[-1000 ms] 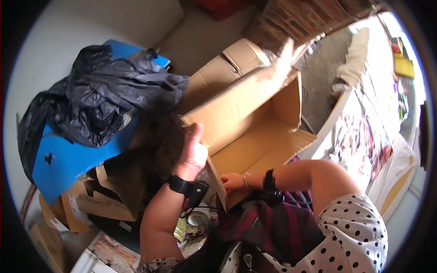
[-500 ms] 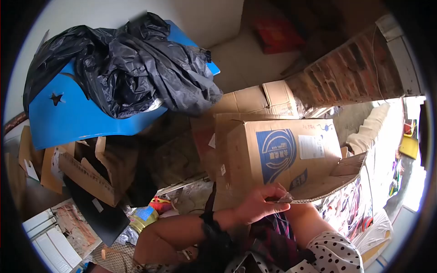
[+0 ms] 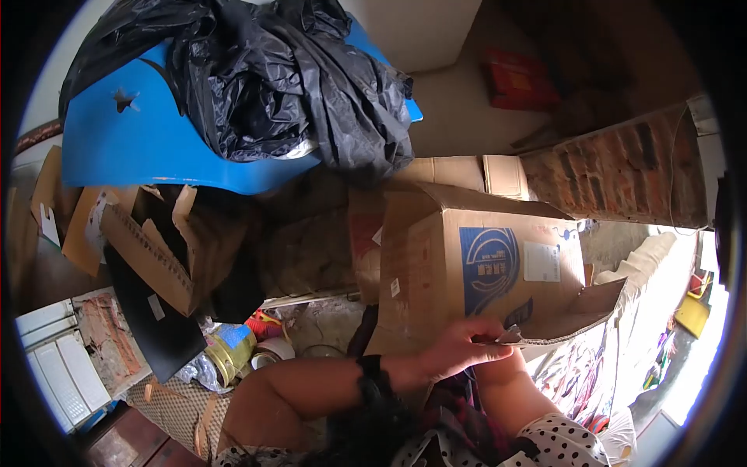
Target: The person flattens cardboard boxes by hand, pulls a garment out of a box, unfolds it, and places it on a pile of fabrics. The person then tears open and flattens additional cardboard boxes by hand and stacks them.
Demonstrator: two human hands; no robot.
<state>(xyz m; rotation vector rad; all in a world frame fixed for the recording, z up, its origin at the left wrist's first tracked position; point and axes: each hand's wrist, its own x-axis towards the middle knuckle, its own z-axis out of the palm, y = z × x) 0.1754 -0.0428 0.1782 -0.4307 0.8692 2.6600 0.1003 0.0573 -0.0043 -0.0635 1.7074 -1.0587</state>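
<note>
A brown cardboard box (image 3: 424, 265) with a blue printed logo and a white label lies on its side in front of me. My left hand (image 3: 467, 346) pinches the near edge of its flap, where a bit of clear tape shows. Behind it, my right hand is hidden by the flap and my left hand; only the right forearm (image 3: 506, 389) shows, reaching up toward the same edge. Another carton (image 3: 506, 176) stands just behind the box.
A blue board (image 3: 156, 148) under a black plastic bag (image 3: 272, 78) is at the upper left. Torn cardboard (image 3: 148, 249) lies below it. A brick wall edge (image 3: 622, 171) juts in at the right. Tins and a woven mat (image 3: 171, 412) are at the lower left.
The box has been turned so its printed side faces me. My left hand has moved right from the box's left corner to the flap edge. My right hand has gone out of sight.
</note>
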